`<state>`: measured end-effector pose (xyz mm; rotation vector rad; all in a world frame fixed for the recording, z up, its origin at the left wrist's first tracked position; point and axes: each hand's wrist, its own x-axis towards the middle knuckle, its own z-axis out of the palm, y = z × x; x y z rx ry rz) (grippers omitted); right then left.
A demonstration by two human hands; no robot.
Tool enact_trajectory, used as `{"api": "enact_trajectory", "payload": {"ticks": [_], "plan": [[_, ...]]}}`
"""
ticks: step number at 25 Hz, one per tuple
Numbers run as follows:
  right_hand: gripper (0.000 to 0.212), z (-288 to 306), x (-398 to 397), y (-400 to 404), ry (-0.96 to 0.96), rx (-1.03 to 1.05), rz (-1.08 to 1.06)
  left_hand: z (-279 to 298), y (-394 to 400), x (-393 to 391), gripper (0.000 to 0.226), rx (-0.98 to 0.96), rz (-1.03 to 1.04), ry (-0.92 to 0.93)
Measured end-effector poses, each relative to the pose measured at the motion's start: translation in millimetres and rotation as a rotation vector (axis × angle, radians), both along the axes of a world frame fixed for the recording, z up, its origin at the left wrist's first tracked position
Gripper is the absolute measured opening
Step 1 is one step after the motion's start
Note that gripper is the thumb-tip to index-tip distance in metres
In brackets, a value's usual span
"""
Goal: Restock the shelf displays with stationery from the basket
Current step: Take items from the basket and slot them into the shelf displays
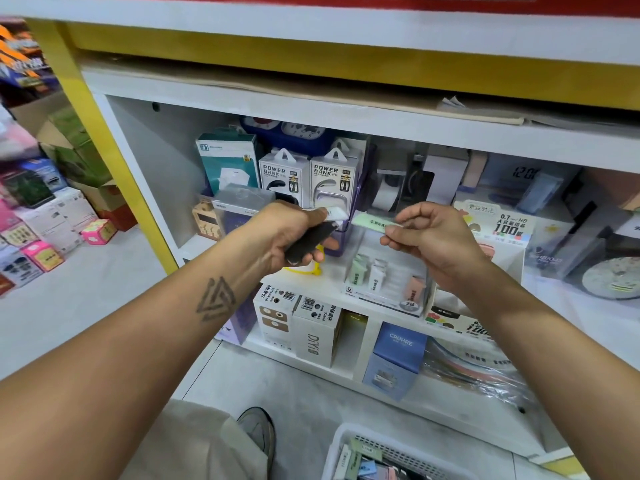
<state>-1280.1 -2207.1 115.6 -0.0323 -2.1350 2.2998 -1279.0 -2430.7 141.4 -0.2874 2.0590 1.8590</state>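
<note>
While we stand at the white shelf unit [221, 109], the largest thing before us, its middle shelf carries power bank boxes [284, 176] at the back and a clear display tray [389, 271] near the front edge. That tray holds a few small upright packs: green, white and pink, with open slots between them. On the floor at lower right sits the white basket [341, 441], with more small packs lying in it.

Our left hand [294, 237] is curled round a small bundle of stock, a black flat pack with a white one showing above the thumb. Our right hand [433, 233] pinches a green pack [372, 221] by its near end, between thumb and forefinger; the pack hangs level above the tray, not touching it.

Judgement: the green pack looks light, thin and fairly stiff, with a slick wrapper. An end pinch suits it, since the free end can lead into a slot. Slip is the main risk; the neighbouring packs may tip if brushed.
</note>
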Motion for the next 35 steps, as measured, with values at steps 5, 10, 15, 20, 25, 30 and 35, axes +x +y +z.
{"api": "enact_trajectory", "payload": {"ticks": [5, 10, 15, 20, 25, 30, 35], "plan": [[0.028, -5, 1, -7, -0.052, 0.033, 0.106, -3, 18, 2, 0.032, 0.154, 0.098, -0.042], [0.015, -9, 4, -12, 0.072, 0.341, 0.12, 4, 34, 1, 0.025, 0.298, 0.137, -0.021], [0.019, -9, -3, -11, 0.233, 0.542, 0.137, 7, 37, 0, 0.026, 0.321, 0.13, 0.064], [0.039, -17, -8, -4, 0.412, 0.834, 0.003, -4, 19, -3, 0.026, 0.157, 0.151, -0.009], [0.019, -31, -14, -11, 0.49, 0.982, -0.04, -14, 15, -1, 0.026, 0.064, 0.116, -0.056], [0.015, -39, -14, -16, 0.52, 1.07, 0.015, -18, 15, -1, 0.026, 0.045, 0.091, -0.066], [0.007, -35, -14, -15, 0.521, 1.143, 0.066, -19, 15, -1, 0.026, 0.041, 0.086, -0.083]]}}
